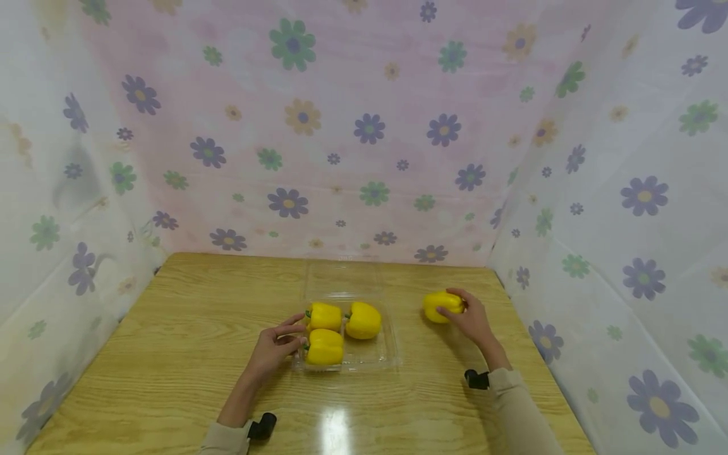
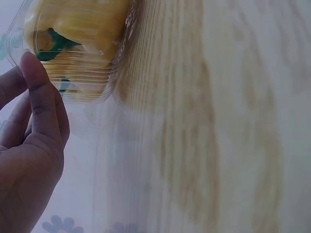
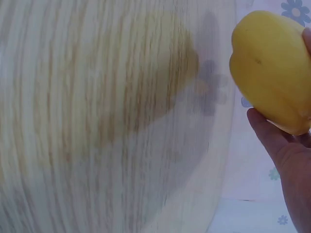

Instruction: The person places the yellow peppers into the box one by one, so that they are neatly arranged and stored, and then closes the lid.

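My right hand (image 1: 474, 322) grips a yellow bell pepper (image 1: 436, 307) between thumb and fingers, to the right of a clear plastic clamshell container (image 1: 370, 361). In the right wrist view that pepper (image 3: 269, 70) is above the wooden table, its shadow lying apart from it. Three more yellow peppers sit in the container: one at the back left (image 1: 325, 315), one at the front left (image 1: 325, 347) and one at the right (image 1: 364, 320). My left hand (image 1: 270, 351) pinches the container's left edge, beside the green stems; the left wrist view shows the thumb (image 2: 35, 73) at the rim.
The container's clear lid (image 1: 344, 278) lies folded open toward the back of the wood-grain table (image 1: 188, 354). Flower-patterned curtains (image 1: 341, 158) stand behind the table and along both sides. A black wrist camera (image 1: 263, 427) is strapped at the left sleeve, another (image 1: 476, 379) at the right.
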The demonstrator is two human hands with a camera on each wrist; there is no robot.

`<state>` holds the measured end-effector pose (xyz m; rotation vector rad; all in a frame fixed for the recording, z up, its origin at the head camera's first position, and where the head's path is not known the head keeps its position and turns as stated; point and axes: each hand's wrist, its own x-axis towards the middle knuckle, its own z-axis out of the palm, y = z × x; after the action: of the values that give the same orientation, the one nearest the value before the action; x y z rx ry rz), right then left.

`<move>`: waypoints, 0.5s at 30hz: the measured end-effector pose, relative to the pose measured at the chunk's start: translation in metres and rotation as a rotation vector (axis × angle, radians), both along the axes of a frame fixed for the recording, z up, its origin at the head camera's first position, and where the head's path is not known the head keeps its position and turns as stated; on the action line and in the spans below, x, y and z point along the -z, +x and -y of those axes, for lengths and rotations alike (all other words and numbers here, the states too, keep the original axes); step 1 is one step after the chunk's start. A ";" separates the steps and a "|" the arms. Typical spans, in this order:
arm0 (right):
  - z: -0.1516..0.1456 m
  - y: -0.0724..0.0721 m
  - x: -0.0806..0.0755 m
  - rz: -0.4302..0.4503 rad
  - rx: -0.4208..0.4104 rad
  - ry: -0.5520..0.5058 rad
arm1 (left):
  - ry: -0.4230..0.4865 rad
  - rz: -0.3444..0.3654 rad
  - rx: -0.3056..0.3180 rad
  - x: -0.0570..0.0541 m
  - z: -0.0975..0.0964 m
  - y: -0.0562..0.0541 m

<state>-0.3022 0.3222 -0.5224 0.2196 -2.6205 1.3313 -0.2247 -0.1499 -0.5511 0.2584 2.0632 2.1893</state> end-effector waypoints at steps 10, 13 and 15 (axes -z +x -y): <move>0.012 0.004 0.002 0.007 -0.032 -0.169 | -0.008 -0.012 0.000 0.000 0.000 -0.001; 0.016 0.006 0.002 0.026 -0.038 -0.186 | -0.010 -0.012 0.003 0.001 0.000 -0.001; 0.018 0.008 0.002 0.035 -0.037 -0.199 | -0.009 -0.015 0.003 0.001 0.001 0.000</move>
<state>-0.2944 0.3038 -0.5249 0.2166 -2.5006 1.6091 -0.2249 -0.1505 -0.5521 0.2776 2.0778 2.1824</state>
